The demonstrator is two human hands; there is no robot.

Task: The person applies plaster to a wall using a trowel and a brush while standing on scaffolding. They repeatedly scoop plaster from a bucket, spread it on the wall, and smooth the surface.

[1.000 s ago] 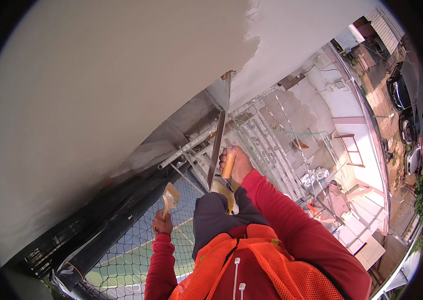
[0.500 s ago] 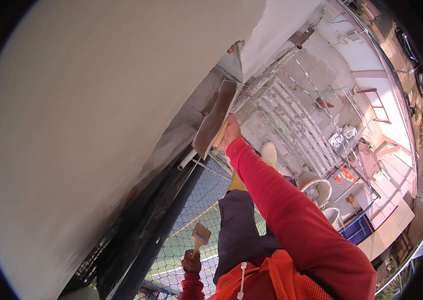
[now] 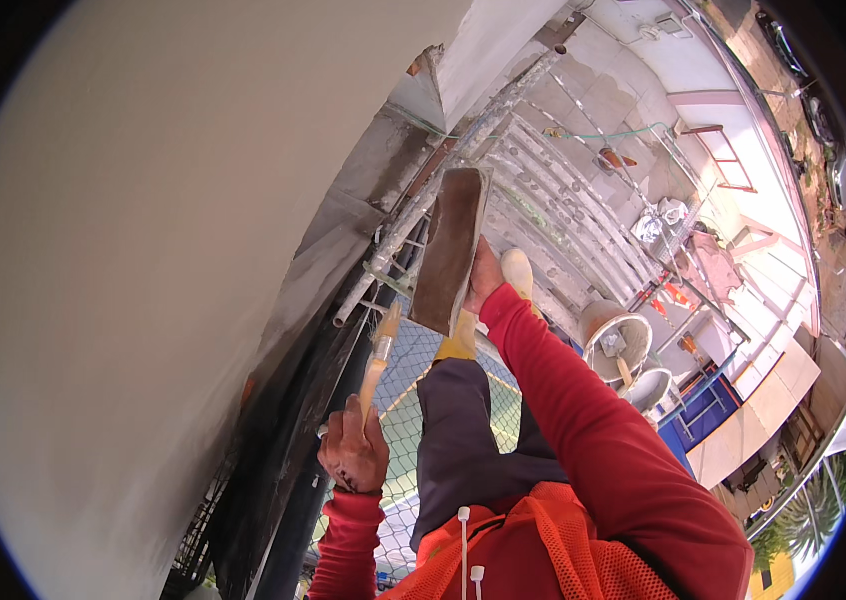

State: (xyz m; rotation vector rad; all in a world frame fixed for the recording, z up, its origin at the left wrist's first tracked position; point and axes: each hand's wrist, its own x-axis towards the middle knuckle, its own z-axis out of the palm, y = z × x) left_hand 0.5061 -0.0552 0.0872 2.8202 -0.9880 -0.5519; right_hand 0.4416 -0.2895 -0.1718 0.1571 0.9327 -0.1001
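Observation:
My right hand grips a rectangular plastering trowel, its broad brownish face turned up toward me and its handle hidden behind the blade. Lower left, my left hand is closed around a paintbrush, bristles pointing up beside the trowel's lower end. Both hands are off the large plastered wall on my left. Below them show my yellow boots, with scaffold boards and netting underneath.
Scaffold pipes run along the wall beside metal planks. Two buckets stand at the right. A safety net over a court and black sheeting lie below. Far right, parked cars line a lower road.
The trowel has turned from edge-on to face-up, moving toward the wall, then slightly back down. My left hand has raised the brush from low down to beside the trowel.

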